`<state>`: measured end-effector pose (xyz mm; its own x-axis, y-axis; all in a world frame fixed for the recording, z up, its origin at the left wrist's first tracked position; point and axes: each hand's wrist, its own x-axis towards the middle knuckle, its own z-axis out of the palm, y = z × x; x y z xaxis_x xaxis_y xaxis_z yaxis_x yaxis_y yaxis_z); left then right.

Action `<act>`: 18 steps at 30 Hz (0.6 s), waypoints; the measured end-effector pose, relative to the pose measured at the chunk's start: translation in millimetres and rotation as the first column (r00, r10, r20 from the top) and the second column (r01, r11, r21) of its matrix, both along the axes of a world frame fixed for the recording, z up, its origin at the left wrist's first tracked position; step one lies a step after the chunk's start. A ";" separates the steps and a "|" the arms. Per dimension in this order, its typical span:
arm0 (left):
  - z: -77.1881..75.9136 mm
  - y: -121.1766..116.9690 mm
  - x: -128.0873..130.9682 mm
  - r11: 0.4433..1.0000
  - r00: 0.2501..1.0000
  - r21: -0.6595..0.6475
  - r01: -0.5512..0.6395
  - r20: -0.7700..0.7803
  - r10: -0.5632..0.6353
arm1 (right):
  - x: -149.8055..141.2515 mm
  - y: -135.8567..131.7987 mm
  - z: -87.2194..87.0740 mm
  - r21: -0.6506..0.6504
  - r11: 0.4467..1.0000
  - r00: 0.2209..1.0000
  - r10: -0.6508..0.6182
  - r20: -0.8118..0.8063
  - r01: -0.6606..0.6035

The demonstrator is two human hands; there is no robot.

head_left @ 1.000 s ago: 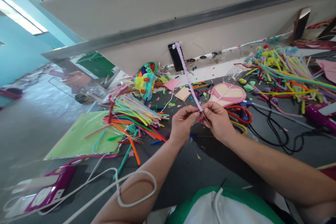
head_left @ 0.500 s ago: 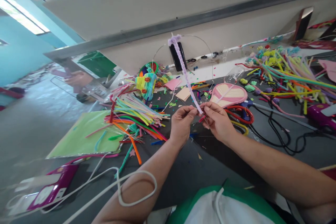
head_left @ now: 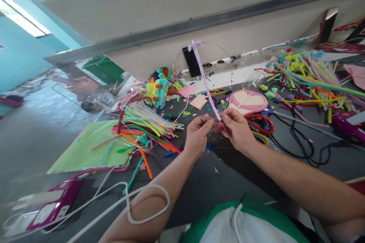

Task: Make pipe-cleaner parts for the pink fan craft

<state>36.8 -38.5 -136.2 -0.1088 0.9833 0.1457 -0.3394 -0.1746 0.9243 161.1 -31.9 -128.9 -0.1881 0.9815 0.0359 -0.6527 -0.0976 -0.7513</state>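
A wire frame wrapped in fuzzy lilac pipe cleaner [head_left: 205, 79] rises from between my hands, with thin bare wire loops curving out from its top. My right hand [head_left: 237, 127] pinches the lower end of this stem, where bare wire pokes out past the fingers. Thumb and fingertips of my left hand [head_left: 198, 133] press together just left of the stem's end; what they pinch is too small to make out. A short red piece [head_left: 219, 128] sits at the bottom of the stem between the hands.
Bundled coloured pipe cleaners [head_left: 151, 125] lie left, and a larger heap [head_left: 310, 79] lies right. A pink heart-shaped piece [head_left: 248, 101], red-handled scissors [head_left: 264, 121] and black cords [head_left: 296, 140] are near my right hand. A white cable [head_left: 148, 188] crosses my left forearm. A phone [head_left: 192, 62] leans behind.
The top of the lilac stem has swung slightly right, and its wire loops have shifted with it. Both hands stay in nearly the same place, still pinching.
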 end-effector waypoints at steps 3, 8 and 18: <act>-0.7 0.5 -0.1 1.000 1.000 -0.005 0.007 0.011 -0.007 | 1.0 0.3 0.2 -0.010 1.000 1.000 0.024 0.014 -0.024; 1.7 1.8 0.3 1.000 0.994 -0.006 0.008 0.106 -0.008 | -0.6 -2.5 -0.9 0.045 0.997 0.997 0.068 -0.022 -0.067; -0.7 4.5 -2.1 0.998 0.996 -0.030 -0.048 0.072 0.050 | -1.8 2.7 -11.8 0.050 0.998 0.959 0.031 0.282 -0.047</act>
